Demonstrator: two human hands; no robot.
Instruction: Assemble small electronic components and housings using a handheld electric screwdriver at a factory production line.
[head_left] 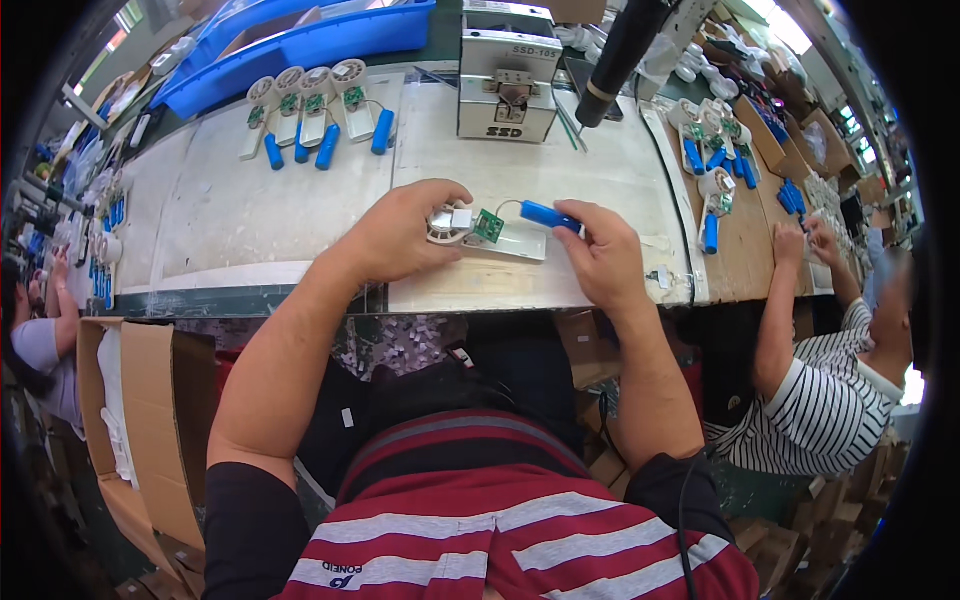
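The left hand (405, 235) lay curled on the desk (300, 215), fingers closed on a round white housing (443, 224) at its fingertips. Just beyond it sat a small green circuit board (488, 226) on a white plastic strip (512, 241). The right hand (600, 258) pinched a blue cylindrical cell (548, 215) between thumb and forefinger, a thin wire joining cell and board.

Bare forearms, black short sleeves, red shirt with white and grey stripes.
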